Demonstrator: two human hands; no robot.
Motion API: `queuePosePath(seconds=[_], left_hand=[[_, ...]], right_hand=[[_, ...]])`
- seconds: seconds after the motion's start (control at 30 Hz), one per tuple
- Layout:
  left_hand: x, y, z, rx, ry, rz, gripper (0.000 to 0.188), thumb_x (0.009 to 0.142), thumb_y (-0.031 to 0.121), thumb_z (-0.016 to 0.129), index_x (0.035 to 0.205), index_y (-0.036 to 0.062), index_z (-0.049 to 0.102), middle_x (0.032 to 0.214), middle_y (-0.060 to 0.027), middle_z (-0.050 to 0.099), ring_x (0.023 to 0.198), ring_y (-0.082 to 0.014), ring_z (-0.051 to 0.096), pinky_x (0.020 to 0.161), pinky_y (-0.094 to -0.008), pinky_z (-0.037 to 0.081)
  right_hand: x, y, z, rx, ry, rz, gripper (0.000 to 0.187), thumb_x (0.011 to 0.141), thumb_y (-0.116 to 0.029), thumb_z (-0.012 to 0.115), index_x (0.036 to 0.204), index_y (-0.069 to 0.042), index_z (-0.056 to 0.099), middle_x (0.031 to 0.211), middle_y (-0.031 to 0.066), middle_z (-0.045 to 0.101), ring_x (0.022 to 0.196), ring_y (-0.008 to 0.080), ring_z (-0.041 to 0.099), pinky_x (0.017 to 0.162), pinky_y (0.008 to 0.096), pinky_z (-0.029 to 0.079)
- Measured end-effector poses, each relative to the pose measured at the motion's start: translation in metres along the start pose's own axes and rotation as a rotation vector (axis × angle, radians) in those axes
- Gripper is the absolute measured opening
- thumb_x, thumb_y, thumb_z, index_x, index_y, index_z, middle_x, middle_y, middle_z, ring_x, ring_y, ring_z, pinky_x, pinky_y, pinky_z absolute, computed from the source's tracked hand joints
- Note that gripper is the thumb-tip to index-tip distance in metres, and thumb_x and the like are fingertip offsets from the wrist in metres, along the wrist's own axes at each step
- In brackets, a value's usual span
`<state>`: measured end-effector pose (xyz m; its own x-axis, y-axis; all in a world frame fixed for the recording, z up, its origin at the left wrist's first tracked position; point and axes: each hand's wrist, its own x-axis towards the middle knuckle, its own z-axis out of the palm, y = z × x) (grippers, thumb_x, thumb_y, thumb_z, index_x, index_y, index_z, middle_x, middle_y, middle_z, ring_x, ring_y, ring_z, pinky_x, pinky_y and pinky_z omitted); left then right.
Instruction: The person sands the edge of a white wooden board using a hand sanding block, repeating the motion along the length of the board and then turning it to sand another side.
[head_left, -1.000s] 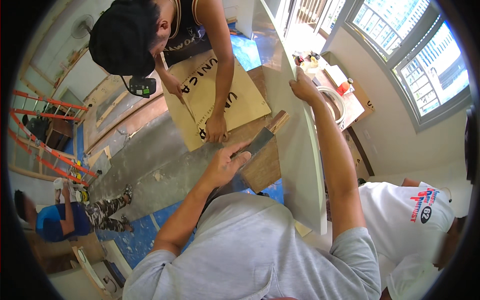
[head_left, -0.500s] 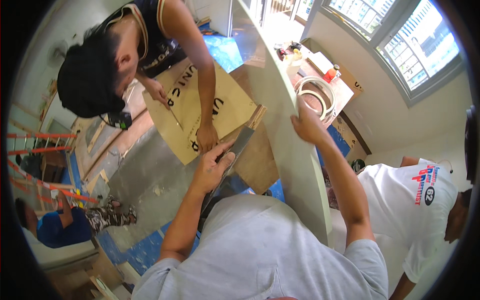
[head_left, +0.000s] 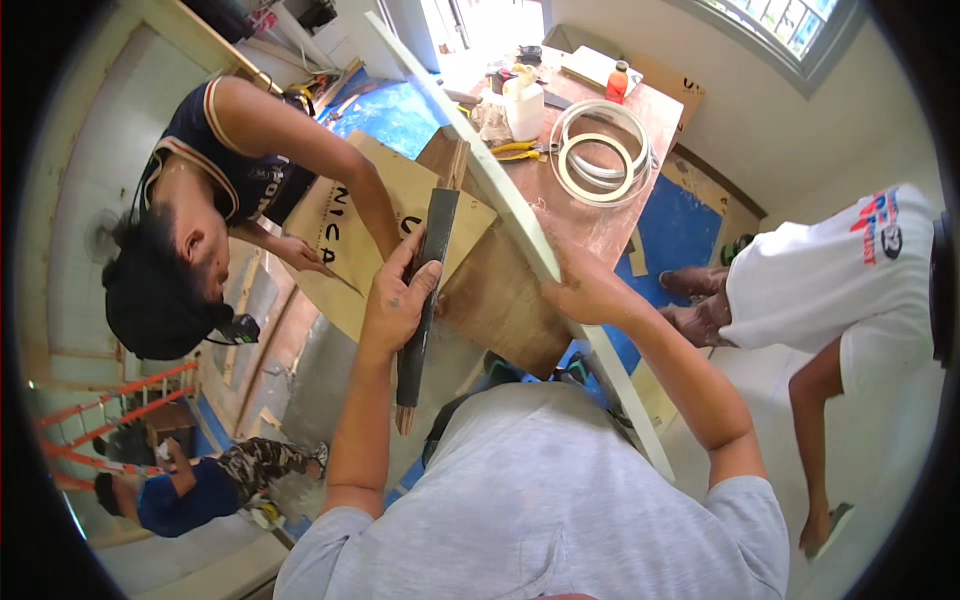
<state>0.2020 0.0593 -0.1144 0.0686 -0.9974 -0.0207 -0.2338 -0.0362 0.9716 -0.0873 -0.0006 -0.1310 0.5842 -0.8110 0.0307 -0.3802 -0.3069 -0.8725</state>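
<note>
Dark-wrapped block (head_left: 424, 310): left of centre, nearly upright.
Left hand (head_left: 396, 308): pinching it between thumb and fingers.
Right hand (head_left: 585, 287): right of centre, curled on the edge of the pale panel (head_left: 507, 200).

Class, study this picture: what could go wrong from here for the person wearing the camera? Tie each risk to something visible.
1. The right hand is on the upper edge of the pale panel, which seems to stand on edge; if that hold slipped, the panel might tip.
2. The left hand holds a dark bar with wooden ends, seen close to the co-worker's arm; a careless swing could bump it.
</note>
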Motion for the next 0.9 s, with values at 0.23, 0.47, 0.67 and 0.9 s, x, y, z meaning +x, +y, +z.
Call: queuePosePath(seconds=[0.23,0.47,0.67,0.9], left_hand=[[0.023,0.087,0.011,0.653,-0.160,0.235,0.061,0.109,0.020,0.067,0.162,0.0001,0.045,0.140,-0.0163,0.068,0.122,-0.0194,0.064,0.107,-0.0332,0.047],[0.038,0.126,0.057,1.279,-0.435,0.466,0.049,0.100,0.016,0.073,0.144,0.0005,0.060,0.128,-0.0224,0.068,0.107,-0.0423,0.068,0.093,-0.0501,0.054],[0.066,0.135,0.078,1.436,-0.507,0.437,0.043,0.100,0.015,0.071,0.139,-0.0008,0.063,0.113,-0.0198,0.059,0.094,-0.0412,0.066,0.081,-0.0507,0.052],[0.233,0.092,0.003,1.451,-0.331,0.389,0.038,0.105,0.029,0.066,0.132,0.0029,0.073,0.112,-0.0242,0.063,0.102,-0.0431,0.069,0.088,-0.0499,0.054]], right_hand=[[-0.004,0.000,0.017,0.318,0.032,0.095,0.092,0.089,-0.010,0.067,0.170,-0.001,0.024,0.168,0.0298,0.039,0.136,0.0348,0.054,0.112,0.0396,0.046],[-0.016,-0.010,0.005,0.326,0.003,0.115,0.088,0.084,-0.001,0.067,0.164,0.007,0.030,0.165,0.0331,0.036,0.149,0.0502,0.043,0.125,0.0493,0.039],[-0.020,-0.007,0.018,0.285,0.052,0.053,0.091,0.085,0.003,0.060,0.168,0.004,0.022,0.174,0.0313,0.022,0.159,0.0531,0.026,0.130,0.0607,0.028],[-0.023,-0.021,0.023,0.299,0.014,0.048,0.096,0.085,0.003,0.056,0.172,-0.005,0.017,0.179,0.0210,0.018,0.158,0.0564,0.024,0.128,0.0662,0.027]])
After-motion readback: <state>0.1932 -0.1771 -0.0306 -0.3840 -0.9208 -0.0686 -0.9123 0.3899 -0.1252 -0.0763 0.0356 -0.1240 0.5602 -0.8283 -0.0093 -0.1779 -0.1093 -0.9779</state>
